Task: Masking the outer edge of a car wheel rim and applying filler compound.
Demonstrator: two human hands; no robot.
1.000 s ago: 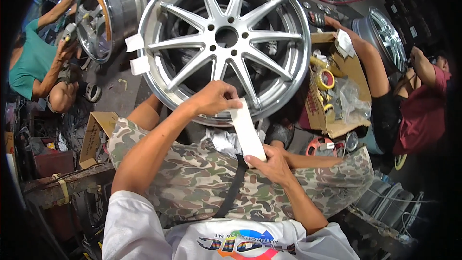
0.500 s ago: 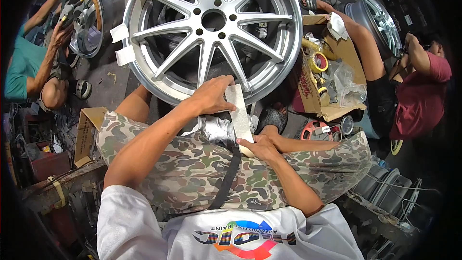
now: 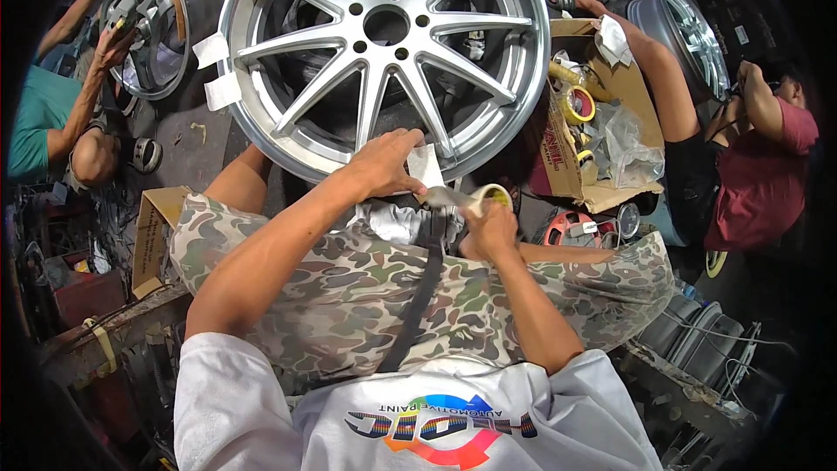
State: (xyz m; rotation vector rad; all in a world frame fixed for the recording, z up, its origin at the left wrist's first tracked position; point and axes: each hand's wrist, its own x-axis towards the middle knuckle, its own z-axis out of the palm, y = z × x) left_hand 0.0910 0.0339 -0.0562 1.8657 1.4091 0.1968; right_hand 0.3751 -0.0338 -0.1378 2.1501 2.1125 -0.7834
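Observation:
A silver multi-spoke wheel (image 3: 382, 61) lies face up in front of me. My left hand (image 3: 384, 166) reaches over its near rim, fingers on the lip and thumb pinching a strip of masking tape (image 3: 424, 162). That pale strip runs, twisted, to a tape roll (image 3: 495, 194) gripped in my right hand (image 3: 493, 227), just off the near right rim. Two white tape pieces, an upper one (image 3: 210, 51) and a lower one (image 3: 223, 92), stick out from the wheel's left edge. Crumpled pale material (image 3: 388, 221) sits under my left hand, above my camouflage shorts.
At right stands an open cardboard box (image 3: 619, 199) with tape rolls and clear plastic. A person in green (image 3: 35, 122) handles another wheel (image 3: 179, 26) at left; a person in dark red (image 3: 758, 183) sits by a third wheel (image 3: 693, 35). A red round object (image 3: 568, 231) lies near the box.
My right hand has moved up and away from my lap with the roll, and the strip between the hands is now shorter and twisted. My left hand stays at the rim.

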